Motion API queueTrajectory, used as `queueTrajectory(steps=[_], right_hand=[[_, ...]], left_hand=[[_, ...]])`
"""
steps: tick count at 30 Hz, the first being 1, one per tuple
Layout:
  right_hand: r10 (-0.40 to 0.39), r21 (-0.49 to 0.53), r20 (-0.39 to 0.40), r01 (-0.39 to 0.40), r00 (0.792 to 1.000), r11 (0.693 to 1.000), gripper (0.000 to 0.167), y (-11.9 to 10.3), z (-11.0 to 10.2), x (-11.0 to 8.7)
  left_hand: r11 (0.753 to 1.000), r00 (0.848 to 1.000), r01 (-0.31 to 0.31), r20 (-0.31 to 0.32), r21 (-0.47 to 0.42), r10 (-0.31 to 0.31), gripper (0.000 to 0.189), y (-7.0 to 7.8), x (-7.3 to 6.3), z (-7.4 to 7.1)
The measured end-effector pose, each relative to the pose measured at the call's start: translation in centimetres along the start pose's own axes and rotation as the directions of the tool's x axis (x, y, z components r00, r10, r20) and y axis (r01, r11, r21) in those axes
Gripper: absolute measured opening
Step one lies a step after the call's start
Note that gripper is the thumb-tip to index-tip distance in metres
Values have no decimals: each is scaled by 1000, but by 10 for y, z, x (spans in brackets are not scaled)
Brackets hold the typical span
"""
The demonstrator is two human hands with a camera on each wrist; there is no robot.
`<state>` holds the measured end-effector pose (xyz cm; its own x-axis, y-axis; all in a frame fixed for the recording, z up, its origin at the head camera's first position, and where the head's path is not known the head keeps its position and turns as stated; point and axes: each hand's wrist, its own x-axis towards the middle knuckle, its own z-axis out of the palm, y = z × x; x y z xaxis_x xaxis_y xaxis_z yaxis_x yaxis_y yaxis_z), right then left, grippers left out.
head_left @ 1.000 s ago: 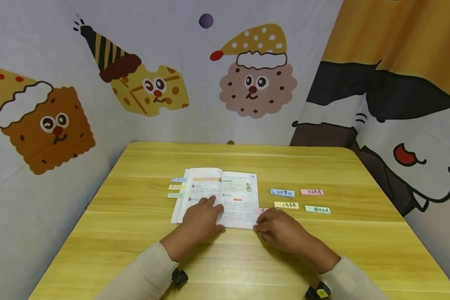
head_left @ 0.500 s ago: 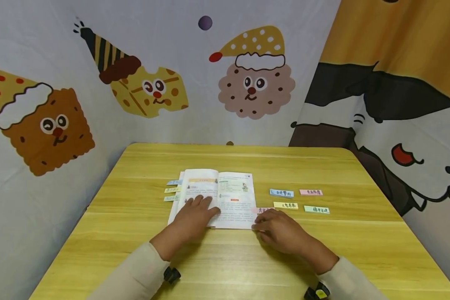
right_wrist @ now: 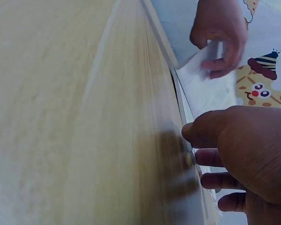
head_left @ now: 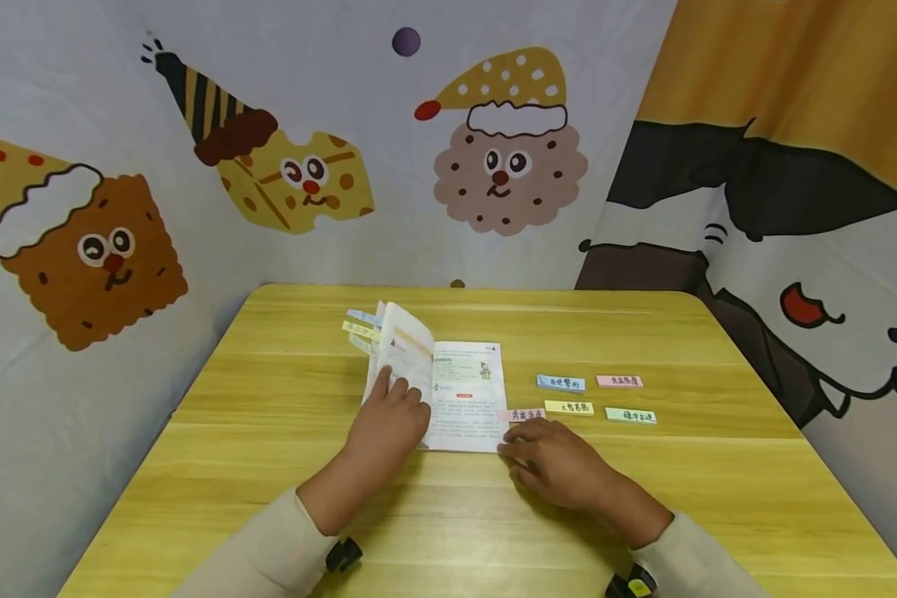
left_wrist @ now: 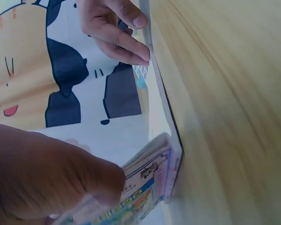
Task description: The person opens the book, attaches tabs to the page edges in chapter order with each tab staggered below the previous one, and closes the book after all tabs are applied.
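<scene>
An open book point(head_left: 467, 399) with printed pages lies on the table, its left half tilted up off the surface. My left hand point(head_left: 389, 428) grips that half, fingers over the page; in the left wrist view the thumb presses the colourful cover point(left_wrist: 152, 176). Blue, yellow point(head_left: 360, 331) and green tabs stick out from the raised pages. At the lower right edge of the book rests my right hand point(head_left: 556, 461), its fingers loosely bent and apart in the right wrist view. Just above it, a pink tab point(head_left: 526, 415) juts from the right page.
Right of the book lie blue point(head_left: 561, 383), pink point(head_left: 620, 381), yellow point(head_left: 569, 408) and green point(head_left: 631, 416) strips with handwriting. The wooden table point(head_left: 269, 515) meets a cartoon-printed cloth point(head_left: 404, 166) at the back and sides.
My left hand slid left over the page, then took hold of the book's left half and lifted it. The book shifted slightly left. My right hand stayed almost still.
</scene>
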<state>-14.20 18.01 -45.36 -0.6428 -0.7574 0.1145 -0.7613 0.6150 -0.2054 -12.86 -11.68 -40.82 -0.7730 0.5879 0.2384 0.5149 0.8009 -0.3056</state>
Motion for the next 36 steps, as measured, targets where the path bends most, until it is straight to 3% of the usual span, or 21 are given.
queueTrajectory(steps=[4,9,16,19,23,29,33,36], right_hand=[[8,-6,9,-8,1000,1000,32,0,0,0],[16,0,13,-16,1000,1000,33,0,0,-1],[6,-12,2,-6,1000,1000,34,1,1,-1],[4,-15,-2,-4,1000,1000,35,0,1,-2],[2,-8,-5,-2,1000,1000,35,0,0,-3],[-2,-6,-6,2,1000,1000,35,0,1,-3],[-12,-15,-14,12,1000,1000,36,0,1,-3],[-13,-22,-16,13,1000,1000,36,0,1,-3]], left_hand=[[997,995,-41,-92,67,47,20,0,4,-7],[992,984,-87,-150,88,99,19,1,7,-7],[991,972,-105,-220,-80,86,24,5,9,3],[983,978,-123,-187,-134,97,23,8,11,6],[980,982,-164,-115,-113,151,21,11,13,10],[964,974,-224,-5,-145,226,20,18,12,17],[957,967,-227,73,-182,244,30,22,9,19],[956,965,-224,96,-191,246,30,24,9,21]])
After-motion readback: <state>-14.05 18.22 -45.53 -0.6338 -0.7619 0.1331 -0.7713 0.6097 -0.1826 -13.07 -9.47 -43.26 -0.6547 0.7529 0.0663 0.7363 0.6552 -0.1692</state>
